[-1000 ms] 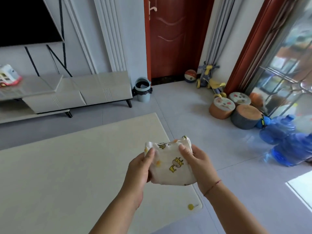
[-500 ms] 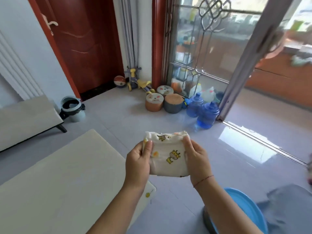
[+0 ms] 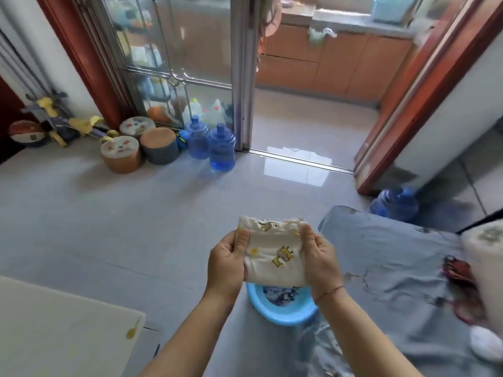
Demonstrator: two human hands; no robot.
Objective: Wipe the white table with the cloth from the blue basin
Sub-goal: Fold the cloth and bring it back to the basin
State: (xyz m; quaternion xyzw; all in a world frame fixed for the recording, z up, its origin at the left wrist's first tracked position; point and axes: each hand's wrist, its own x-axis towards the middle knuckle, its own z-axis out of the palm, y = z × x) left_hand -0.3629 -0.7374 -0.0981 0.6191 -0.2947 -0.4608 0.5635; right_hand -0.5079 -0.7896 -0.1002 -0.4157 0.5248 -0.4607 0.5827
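Near left: corner of the pale white flat-topped table (image 3: 54,330), a small yellow mark by its edge. Both forearms are extended forward. The left hand (image 3: 226,263) and right hand (image 3: 318,258) each pinch one side of a folded white cotton cloth with yellow giraffe print (image 3: 275,254), thumbs on the front face and fingers curled behind. The cloth is held in the air directly above the round blue plastic basin (image 3: 275,314), which stands on the grey tile floor. A grey patterned bedsheet (image 3: 381,254) lies to the right. Farther off: two blue translucent water jugs (image 3: 221,148) beside the glass door.
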